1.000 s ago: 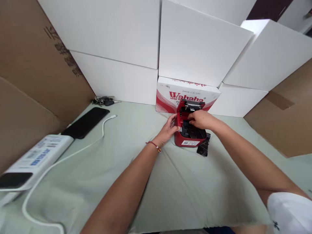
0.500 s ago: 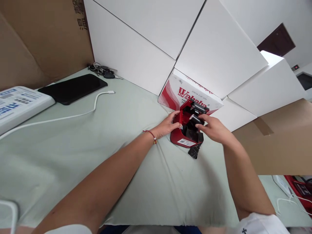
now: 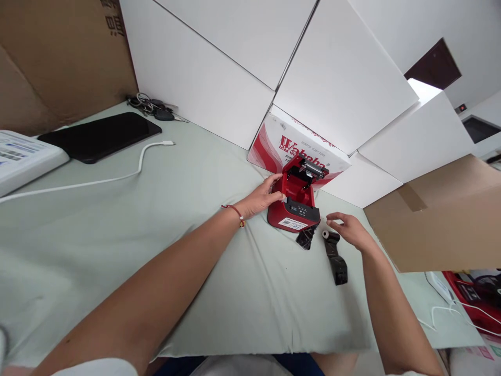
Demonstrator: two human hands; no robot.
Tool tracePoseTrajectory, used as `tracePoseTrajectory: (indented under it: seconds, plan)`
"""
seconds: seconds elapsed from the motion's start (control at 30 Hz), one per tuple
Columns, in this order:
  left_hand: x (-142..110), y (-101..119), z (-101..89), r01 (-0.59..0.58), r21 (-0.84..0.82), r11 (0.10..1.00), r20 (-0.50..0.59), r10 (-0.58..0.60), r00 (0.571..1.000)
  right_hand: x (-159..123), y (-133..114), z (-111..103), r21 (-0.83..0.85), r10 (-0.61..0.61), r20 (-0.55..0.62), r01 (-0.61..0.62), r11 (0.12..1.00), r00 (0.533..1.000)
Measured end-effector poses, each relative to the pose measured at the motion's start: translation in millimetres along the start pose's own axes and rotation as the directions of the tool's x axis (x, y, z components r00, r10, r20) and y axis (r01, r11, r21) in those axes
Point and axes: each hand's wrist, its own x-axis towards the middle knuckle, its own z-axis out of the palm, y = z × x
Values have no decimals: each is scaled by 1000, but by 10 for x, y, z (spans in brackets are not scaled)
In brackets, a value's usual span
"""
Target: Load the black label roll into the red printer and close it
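Observation:
A small red printer [image 3: 291, 214] with its lid raised stands on the green cloth; its red inner bay shows no roll. Along its left side lies my left hand [image 3: 261, 200], thumb at the front rim and fingers farther back, closed on the body. My right hand [image 3: 350, 230] hovers to the right of the printer, fingers apart and holding nothing. Just below those fingers, a black roll [image 3: 332, 237] with a pale core rests on the cloth, its loose black strip [image 3: 340, 269] trailing toward me. Another black strip [image 3: 305, 238] sticks out near the printer's front right corner.
Behind the printer leans a white and red box [image 3: 309, 140] against white panels. To the left are a black phone [image 3: 104, 137], a white cable [image 3: 135, 172], keys [image 3: 156, 108] and a white box [image 3: 27, 162]. A cardboard box [image 3: 434, 224] stands on the right.
My right hand has taken the black roll out of the printer bay, set it on the cloth to the right and let go. My left hand has stayed on the printer.

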Motion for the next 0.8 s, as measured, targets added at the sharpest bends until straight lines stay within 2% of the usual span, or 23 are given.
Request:
tracePoseTrajectory:
  seconds: [0.1, 0.2, 0.27, 0.37, 0.47, 0.53, 0.63, 0.7, 0.8]
  plan:
    - [-8, 10, -1, 13, -2, 1000, -3, -13, 1000, 133, -241, 170, -21, -61, -25, 60, 998, 998]
    - [-6, 3, -2, 10, 5, 1000, -10, -10, 1000, 164, -420, 183, -61, -117, 51, 120, 991, 992]
    - [0, -11, -5, -3, 13, 1000, -10, 3, 1000, 76, -455, 45, -86, -142, 125, 154, 984, 982]
    - [12, -30, -10, -7, 8, 1000, -1, 7, 1000, -176, -425, -355, -111, -167, 201, 192, 975, 965]
    - [18, -29, -6, 1, 0, 1000, -2, -1, 1000, -393, -480, -735, -84, -190, 111, 200, 976, 975]
    - [19, -19, 0, 3, 12, 1000, -11, -3, 1000, -418, -637, -827, -48, -205, -9, 204, 978, 979]
    - [16, -9, 8, -3, 28, 1000, -13, 4, 1000, -242, -992, -700, -102, -274, -105, 264, 959, 956]
    - [10, -13, 10, -9, 30, 1000, -15, 9, 1000, -44, -1218, -529, -201, -303, -108, 278, 939, 947]
    - [0, -28, 6, -4, 28, 1000, -28, 5, 1000, 239, -1435, -309, -284, -283, -106, 244, 927, 953]
